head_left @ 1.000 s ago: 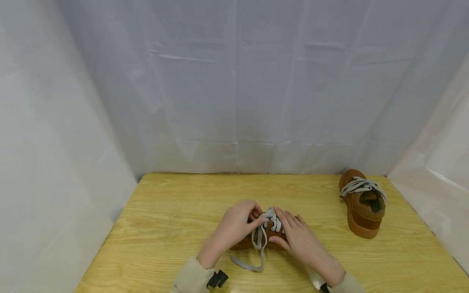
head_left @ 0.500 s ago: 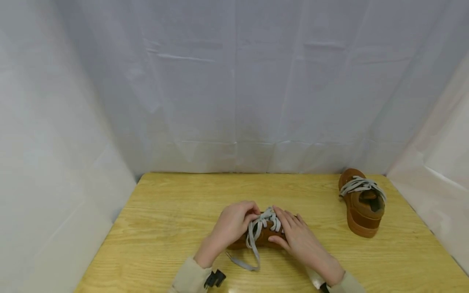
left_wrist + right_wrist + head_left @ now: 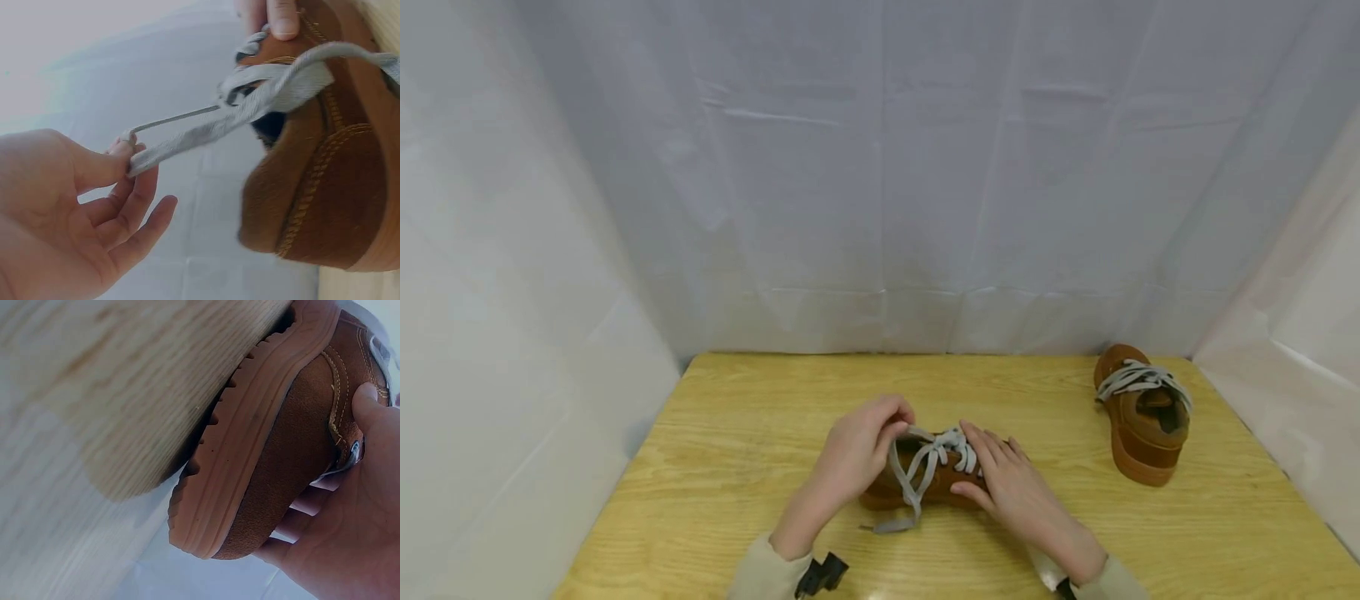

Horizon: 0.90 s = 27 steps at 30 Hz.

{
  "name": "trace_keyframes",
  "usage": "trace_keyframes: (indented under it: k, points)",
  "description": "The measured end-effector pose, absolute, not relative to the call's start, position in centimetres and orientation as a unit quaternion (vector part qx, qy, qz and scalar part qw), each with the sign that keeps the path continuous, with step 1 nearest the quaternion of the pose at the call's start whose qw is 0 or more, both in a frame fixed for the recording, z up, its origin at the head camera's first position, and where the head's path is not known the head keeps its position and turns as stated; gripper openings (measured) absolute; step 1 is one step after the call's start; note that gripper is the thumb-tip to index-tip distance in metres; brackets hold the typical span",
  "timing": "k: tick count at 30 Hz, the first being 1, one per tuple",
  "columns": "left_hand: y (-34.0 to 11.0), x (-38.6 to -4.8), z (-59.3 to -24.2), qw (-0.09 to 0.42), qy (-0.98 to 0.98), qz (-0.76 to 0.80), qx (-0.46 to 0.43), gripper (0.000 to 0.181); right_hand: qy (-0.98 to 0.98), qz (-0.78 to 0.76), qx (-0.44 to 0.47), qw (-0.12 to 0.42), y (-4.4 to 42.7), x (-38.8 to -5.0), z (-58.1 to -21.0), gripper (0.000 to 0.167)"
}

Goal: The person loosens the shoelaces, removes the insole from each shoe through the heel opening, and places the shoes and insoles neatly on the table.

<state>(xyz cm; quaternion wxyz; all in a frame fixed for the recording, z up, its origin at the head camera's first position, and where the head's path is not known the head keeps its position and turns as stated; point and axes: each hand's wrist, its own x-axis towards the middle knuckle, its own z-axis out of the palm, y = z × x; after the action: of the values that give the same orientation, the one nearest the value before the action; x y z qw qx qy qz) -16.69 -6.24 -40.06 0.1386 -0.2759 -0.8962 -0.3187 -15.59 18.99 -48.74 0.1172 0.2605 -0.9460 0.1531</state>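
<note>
Whitish, glossy hanging sheets surround the yellow wood-grain table; there, left fingers pinch one flat grey lace, right fingers, spread wide, hold the brown suede shoe.

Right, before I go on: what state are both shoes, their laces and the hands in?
Near shoe: sole down on the table, opening uncovered.
Near lace: a length drawn out to the left hand; another part hangs down the shoe's side.
Far shoe: sole down, unheld.
Far laces: lying across its top; whether tied, unclear.
Left hand: pinching the near lace.
Right hand: holding the near shoe.
</note>
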Motion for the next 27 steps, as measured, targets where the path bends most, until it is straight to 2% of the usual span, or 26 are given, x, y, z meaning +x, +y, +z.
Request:
trace_keyframes:
  k: [4, 10, 13, 19, 27]
  points:
    - [-6.7, -16.3, -39.3, 0.136, -0.889, -0.331, -0.286, 0.004, -0.947, 0.156, 0.259, 0.111, 18.9, -15.6, -48.6, 0.083]
    - [-6.9, -15.8, -38.5, 0.038, -0.887, -0.326, -0.325, 0.007, -0.947, 0.158, 0.258, 0.111, 19.0, -15.6, -48.6, 0.083]
    - [-6.7, -15.9, -38.6, 0.010, -0.893, -0.307, -0.329, 0.008, -0.946, 0.157, 0.258, 0.115, 19.0, -15.7, -48.6, 0.083]
    - [-5.8, -16.3, -39.6, 0.012, -0.909, -0.286, -0.302, 0.016, -0.946, 0.151, 0.262, 0.120, 19.1, -15.7, -48.6, 0.083]
    - [-4.3, -16.8, -40.9, 0.049, -0.923, -0.280, -0.258, 0.019, -0.947, 0.140, 0.262, 0.122, 19.0, -15.6, -48.7, 0.083]
